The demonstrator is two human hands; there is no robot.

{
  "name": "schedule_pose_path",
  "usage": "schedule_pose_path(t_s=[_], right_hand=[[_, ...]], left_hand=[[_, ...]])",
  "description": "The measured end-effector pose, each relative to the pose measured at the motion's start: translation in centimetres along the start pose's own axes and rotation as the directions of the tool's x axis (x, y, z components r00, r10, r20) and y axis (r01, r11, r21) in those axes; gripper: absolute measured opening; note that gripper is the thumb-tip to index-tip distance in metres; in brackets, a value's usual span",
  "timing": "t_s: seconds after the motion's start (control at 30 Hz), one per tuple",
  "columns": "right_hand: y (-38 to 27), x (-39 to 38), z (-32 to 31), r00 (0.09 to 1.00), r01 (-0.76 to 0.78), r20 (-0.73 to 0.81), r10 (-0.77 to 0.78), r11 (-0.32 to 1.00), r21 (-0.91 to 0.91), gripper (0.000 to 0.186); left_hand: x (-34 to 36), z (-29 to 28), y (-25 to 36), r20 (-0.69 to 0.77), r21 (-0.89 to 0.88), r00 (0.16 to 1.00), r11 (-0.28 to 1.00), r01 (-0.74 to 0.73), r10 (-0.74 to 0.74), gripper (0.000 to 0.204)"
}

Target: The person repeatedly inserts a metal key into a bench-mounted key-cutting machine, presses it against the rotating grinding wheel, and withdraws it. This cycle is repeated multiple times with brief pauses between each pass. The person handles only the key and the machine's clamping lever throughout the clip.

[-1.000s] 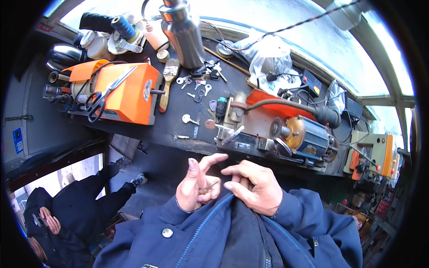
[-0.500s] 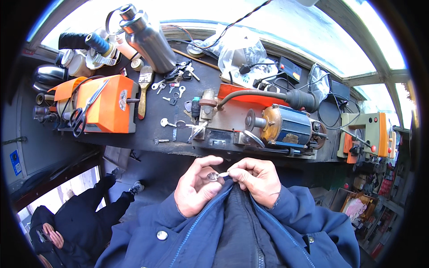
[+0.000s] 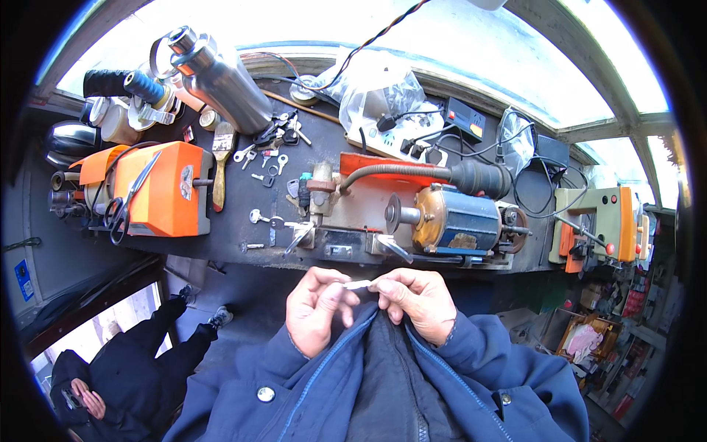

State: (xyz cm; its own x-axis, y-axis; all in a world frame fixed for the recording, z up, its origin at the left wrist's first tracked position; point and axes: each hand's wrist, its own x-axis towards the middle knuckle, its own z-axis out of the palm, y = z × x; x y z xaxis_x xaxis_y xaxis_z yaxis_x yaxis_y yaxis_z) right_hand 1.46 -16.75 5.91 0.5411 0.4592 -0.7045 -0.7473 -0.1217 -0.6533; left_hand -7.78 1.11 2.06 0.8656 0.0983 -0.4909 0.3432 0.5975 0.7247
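Note:
In front of my jacket, both hands meet at one small metal key. Thumb and fingers of my left hand close over its head end, which is mostly hidden. My right hand pinches the other tip between thumb and forefinger, so only a short pale stretch of blade shows. Just beyond my hands, at the bench's front edge, stands a key-cutting machine with a blue motor and a clamp. Loose keys lie on the bench left of the clamp.
To the left sits an orange machine with scissors on it. A brush and a steel bottle stand nearby. Cables and a power strip fill the back. A beige machine is right. Another person is lower left.
My left fingers have closed over the key's rounded head, which showed before. My right hand keeps its pinch. The view has shifted, so the bench things sit slightly lower and farther left.

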Motion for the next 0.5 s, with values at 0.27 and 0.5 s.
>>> schedule_pose_path(t_s=[0.27, 0.5], right_hand=[[-0.3, -0.8, -1.8, 0.994, -0.099, 0.034, 0.103, 0.99, -0.098, 0.024], [-0.4, -0.4, -2.5, 0.996, -0.077, 0.029, 0.079, 0.994, -0.074, 0.024]], left_hand=[[2.3, 1.0, -1.0, -0.091, -0.404, 0.988, 0.911, 0.08, -0.127, 0.034], [4.9, 3.2, 0.4, -0.116, -0.295, 0.985, 0.952, 0.086, -0.125, 0.034]])
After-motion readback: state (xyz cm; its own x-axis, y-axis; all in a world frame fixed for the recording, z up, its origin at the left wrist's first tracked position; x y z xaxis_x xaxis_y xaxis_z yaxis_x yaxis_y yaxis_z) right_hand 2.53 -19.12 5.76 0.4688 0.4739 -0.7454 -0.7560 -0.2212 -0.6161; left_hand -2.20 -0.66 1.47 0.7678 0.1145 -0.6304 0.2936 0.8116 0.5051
